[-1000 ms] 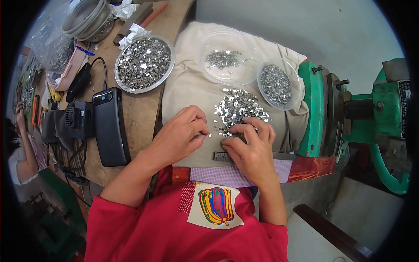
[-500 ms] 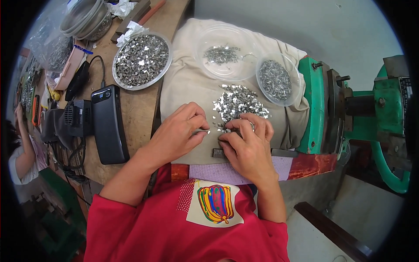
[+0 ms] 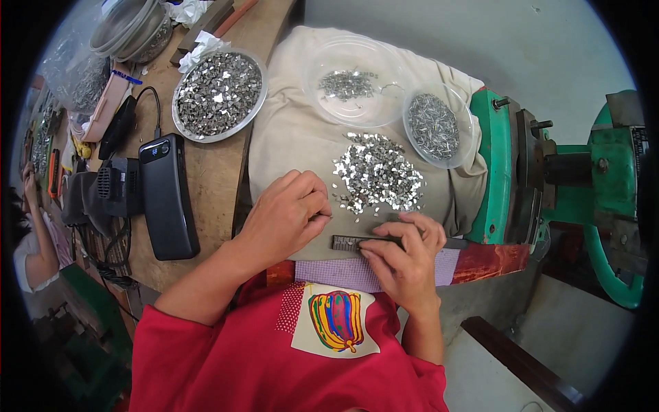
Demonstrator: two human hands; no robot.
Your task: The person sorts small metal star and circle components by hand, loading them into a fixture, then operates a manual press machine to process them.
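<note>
My left hand [image 3: 292,214] hovers over the beige cloth, left of a pile of small shiny metal chips [image 3: 377,172]. Its fingers are curled in and pressed together; what they hold, if anything, is hidden. A dark, narrow metal bar with a row of slots [image 3: 344,242] lies along the near edge of the cloth. At that bar is my right hand [image 3: 408,261], thumb and index finger closed in a pinch against its top. Any piece between those fingertips is too small to make out. The bar's middle is covered by the right hand.
Beyond the pile stand a clear tub with some metal pins [image 3: 347,86] and a fuller tub of pins [image 3: 432,127]. A bowl of metal chips [image 3: 220,96] and a black power bank [image 3: 168,199] rest on the wooden bench. A green machine [image 3: 491,172] borders the right side.
My right hand has left the chip pile and come nearer to me, onto the slotted bar. The left hand has shifted slightly; a shiny piece seen at its fingertips before is now out of sight.
</note>
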